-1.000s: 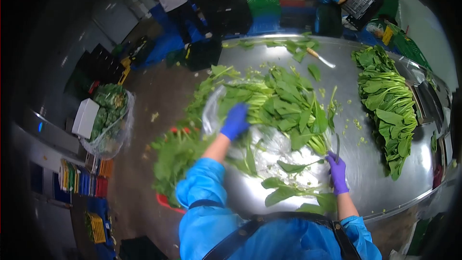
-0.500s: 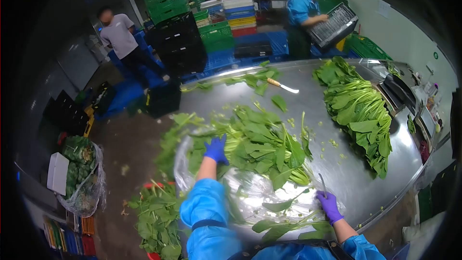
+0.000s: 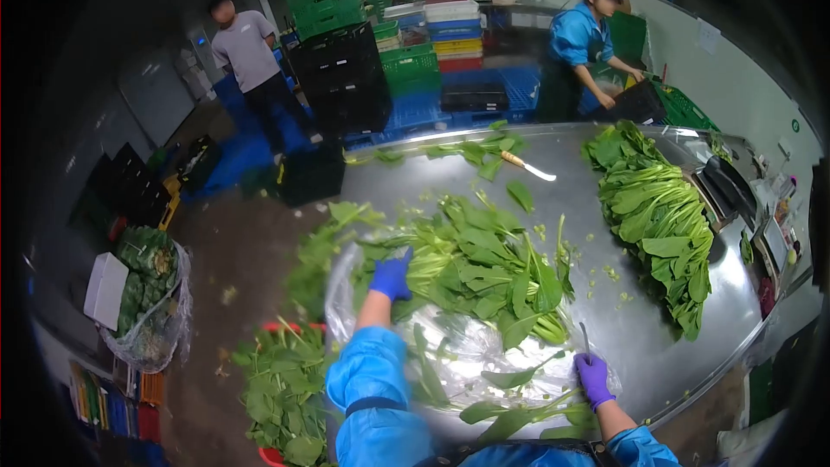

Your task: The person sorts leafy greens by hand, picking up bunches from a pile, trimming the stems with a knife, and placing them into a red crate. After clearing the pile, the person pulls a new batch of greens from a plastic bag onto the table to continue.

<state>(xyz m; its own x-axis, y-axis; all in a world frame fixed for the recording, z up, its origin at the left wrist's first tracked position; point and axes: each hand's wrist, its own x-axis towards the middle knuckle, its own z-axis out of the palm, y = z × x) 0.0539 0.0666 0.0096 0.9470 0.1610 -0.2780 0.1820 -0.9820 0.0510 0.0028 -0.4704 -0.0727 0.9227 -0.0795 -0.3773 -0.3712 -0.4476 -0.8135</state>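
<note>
My left hand [image 3: 392,278], in a blue glove, reaches to the left side of a heap of leafy greens [image 3: 484,264] with pale stems. Its fingers look apart at the stems, their tips partly hard to make out. My right hand [image 3: 594,380], in a purple glove, is closed around a knife [image 3: 584,339] whose narrow blade points up and away from me. Clear plastic film [image 3: 467,342] lies under and in front of the heap. Several loose leaves [image 3: 510,419] rest on the film close to my body.
A long bundle of greens [image 3: 653,225] lies on the right of the metal table [image 3: 579,207]. Another knife [image 3: 529,166] with a wooden handle lies at the back. A red tub [image 3: 270,457] of leaves stands at left. Two people stand beyond the table, one handling a black crate [image 3: 634,102].
The view has shifted, so the scene sits lower and further right. My left hand has moved slightly left against the heap. The person at the back has lowered the black crate.
</note>
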